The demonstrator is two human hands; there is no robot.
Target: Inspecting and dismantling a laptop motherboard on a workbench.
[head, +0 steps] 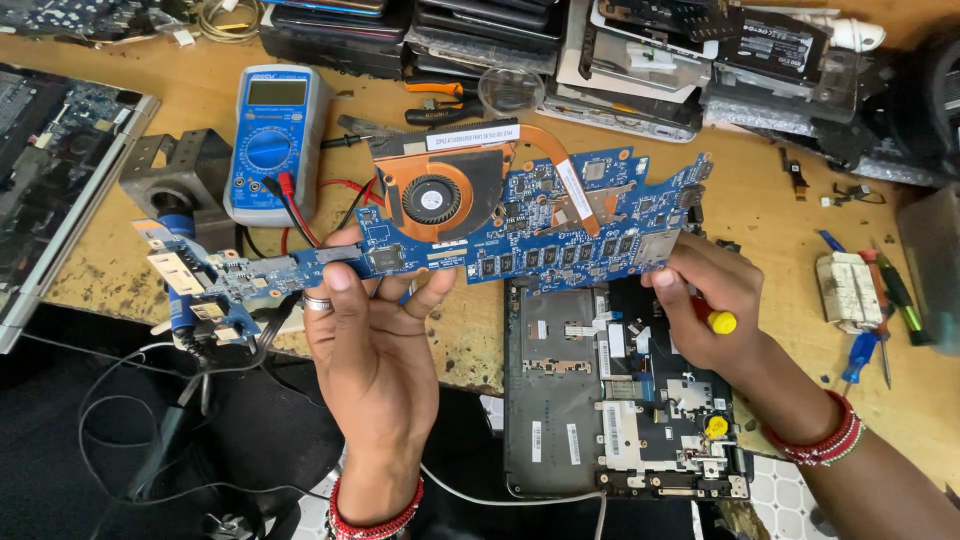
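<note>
head view, looking down on a repair bench. centre of frame: a long blue laptop motherboard (520, 225) with a copper-coloured cooling fan (432, 198) and heat pipe on its upper left part, held in the air above the wooden table (750, 210). left hand (375, 335), lower centre, palm up, thumb and fingers pinching the board's lower edge at its narrow left stretch; a ring shows on one finger. right hand (712, 305), right of centre, fingers closed on the board's right end while also gripping a yellow-handled screwdriver (720, 322) in the same fist. directly below the board, at lower centre-right, lies the opened black laptop base (580, 400). upper left: a blue multimeter (268, 140) with red and black leads. far right: more screwdrivers (870, 340) and a small white part; a stack of devices along the top edge.

risk, as judged: the board is supported only at two edge grips, so it may flex or slip, and the narrow left section looks most prone to bending. the screwdriver shares the right fist with the board; its tip could scrape components. bare fingers rest on the board's face, which could pass static to the chips.
</note>
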